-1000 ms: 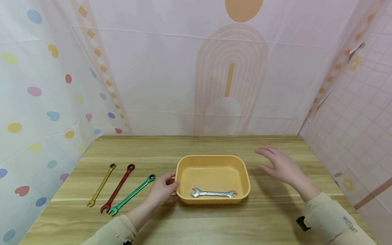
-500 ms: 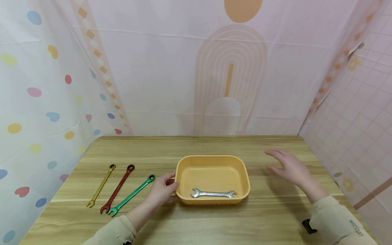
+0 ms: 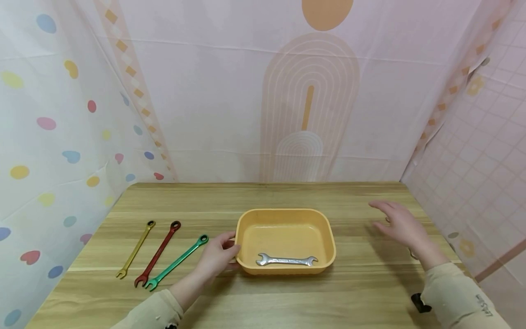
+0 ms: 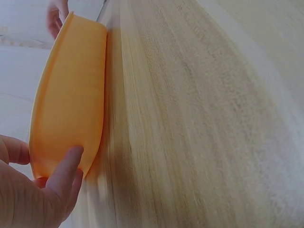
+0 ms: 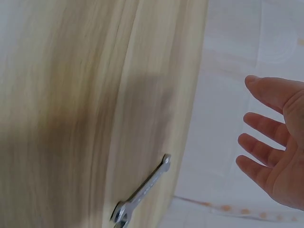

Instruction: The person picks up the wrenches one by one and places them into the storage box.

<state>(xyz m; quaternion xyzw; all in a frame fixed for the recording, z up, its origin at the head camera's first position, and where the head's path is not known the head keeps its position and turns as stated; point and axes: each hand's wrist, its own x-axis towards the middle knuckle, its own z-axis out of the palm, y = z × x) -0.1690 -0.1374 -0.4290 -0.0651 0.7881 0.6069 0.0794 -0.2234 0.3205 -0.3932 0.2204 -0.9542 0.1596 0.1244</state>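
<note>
Patterned fabric [image 3: 205, 100] backs a wood-grain table [image 3: 287, 301] where the left hand [image 3: 215, 255] pinches the end of a yellow tray [image 3: 283, 269] holding a double-ended silver wrench [image 3: 286, 261]; the right hand [image 3: 404, 226] hovers, fingers spread, near a second silver wrench [image 5: 146, 186]. Light, steady pressure should stop the tray skidding.

The rectangular orange-yellow tray [image 3: 283, 218] sits upright at centre, a silver open-ended wrench [image 3: 286, 261] lying inside along its near wall. Another silver wrench [image 5: 146, 185] lies to the right, slanting from far left to near right.
</note>
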